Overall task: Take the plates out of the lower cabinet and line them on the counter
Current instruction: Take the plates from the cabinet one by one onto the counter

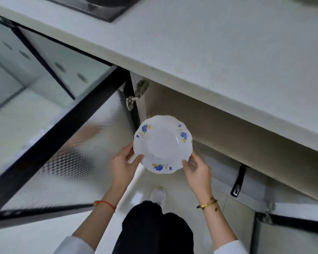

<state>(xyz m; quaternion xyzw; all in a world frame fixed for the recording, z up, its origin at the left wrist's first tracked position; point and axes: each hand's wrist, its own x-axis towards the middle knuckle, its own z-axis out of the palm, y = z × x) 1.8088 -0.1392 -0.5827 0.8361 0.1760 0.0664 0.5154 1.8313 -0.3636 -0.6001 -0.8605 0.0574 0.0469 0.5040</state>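
Note:
A white plate [162, 143] with a scalloped rim and blue and yellow flowers is held level in front of the open lower cabinet [218, 129], below the counter edge. My left hand [125, 162] grips its left rim, thumb on top. My right hand [196, 171] holds the right rim from below. Under the left side of the plate a second white edge shows, so it may be a small stack. The cabinet's inside is shadowed and no other plates show there.
The pale counter [218, 52] runs across the top, with a dark stove [103, 8] at the far left. The frosted glass door [66, 143] stands open on my left. A black handle [238, 182] sticks out at the right. My shoe [158, 196] is on the floor.

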